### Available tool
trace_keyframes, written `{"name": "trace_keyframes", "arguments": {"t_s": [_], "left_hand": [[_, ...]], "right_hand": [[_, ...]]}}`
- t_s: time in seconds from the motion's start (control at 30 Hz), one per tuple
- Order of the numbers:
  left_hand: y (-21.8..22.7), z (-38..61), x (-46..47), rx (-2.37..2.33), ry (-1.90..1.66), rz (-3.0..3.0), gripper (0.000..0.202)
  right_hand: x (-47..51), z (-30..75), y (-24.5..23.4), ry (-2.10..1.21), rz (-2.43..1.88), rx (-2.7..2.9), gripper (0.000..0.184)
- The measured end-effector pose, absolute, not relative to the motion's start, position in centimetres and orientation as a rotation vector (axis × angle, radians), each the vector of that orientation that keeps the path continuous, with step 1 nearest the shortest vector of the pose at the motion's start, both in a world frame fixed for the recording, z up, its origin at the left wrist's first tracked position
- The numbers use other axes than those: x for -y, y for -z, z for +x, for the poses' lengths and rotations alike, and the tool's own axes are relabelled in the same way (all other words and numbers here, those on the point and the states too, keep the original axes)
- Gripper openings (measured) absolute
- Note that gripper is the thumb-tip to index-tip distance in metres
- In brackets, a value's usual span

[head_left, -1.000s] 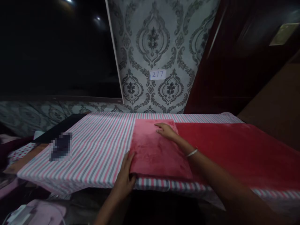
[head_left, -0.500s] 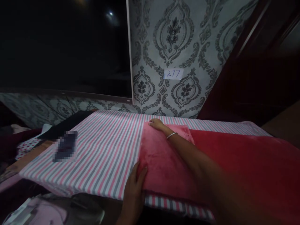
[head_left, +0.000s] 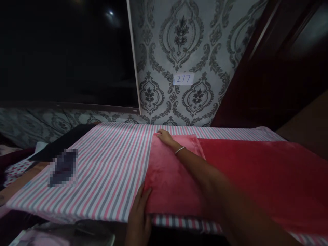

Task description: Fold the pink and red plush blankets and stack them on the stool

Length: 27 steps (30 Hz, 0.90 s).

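Observation:
A plush red blanket (head_left: 246, 171) lies across the right part of a striped bed sheet (head_left: 102, 171). Its left end is folded back, with the paler pink underside (head_left: 171, 181) facing up. My right hand (head_left: 165, 137), with a bracelet on the wrist, reaches across to the far left corner of the fold, fingers closed on that edge. At the near left corner, my left hand (head_left: 140, 212) has its thumb over the fold and its fingers along the edge, gripping it. The fingers' undersides are hidden.
A pixelated dark patch (head_left: 63, 168) covers something on the sheet's left side. Behind stand a large black screen (head_left: 69, 54) and patterned wallpaper with a paper label (head_left: 183, 79) reading 277. Clothes (head_left: 16, 169) lie at left; a dark wooden panel (head_left: 276, 75) rises at right.
The camera view has turned slightly, so the whole scene sits farther left. Both hands stay at the same two corners of the folded blanket, which looks about the same.

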<state>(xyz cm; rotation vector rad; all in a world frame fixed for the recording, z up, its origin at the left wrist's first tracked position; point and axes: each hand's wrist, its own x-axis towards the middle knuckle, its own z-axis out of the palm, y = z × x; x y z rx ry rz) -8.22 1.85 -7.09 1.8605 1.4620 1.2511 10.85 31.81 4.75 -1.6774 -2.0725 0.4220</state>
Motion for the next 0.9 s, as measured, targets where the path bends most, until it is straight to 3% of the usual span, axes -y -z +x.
{"name": "trace_keyframes", "arguments": {"t_s": [0.2,0.4,0.53,0.73,0.9], "left_hand": [[-0.2,-9.2,-4.3,-1.378,-1.235,2.041,0.054],[-7.4,0.3,-14.6,-1.375,-0.560,2.383,0.059],[-6.4,5.3,-19.9,-1.717,-0.217,2.506,0.065],[-1.7,5.0,-21.5,-1.936,-0.204,2.585,0.068],[-1.6,5.0,-21.8,-1.921,-0.166,2.570,0.069]], "right_hand": [[-27.1,16.9,-5.7,-0.240,-1.807,2.077,0.053],[-23.8,22.0,-5.9,-0.128,-2.053,2.067,0.059],[-23.3,24.4,-4.2,-0.208,-2.155,2.023,0.060],[-23.4,26.1,-0.8,-0.189,-2.126,1.941,0.064],[-23.7,26.4,-1.0,-0.221,-2.125,1.921,0.065]]}}
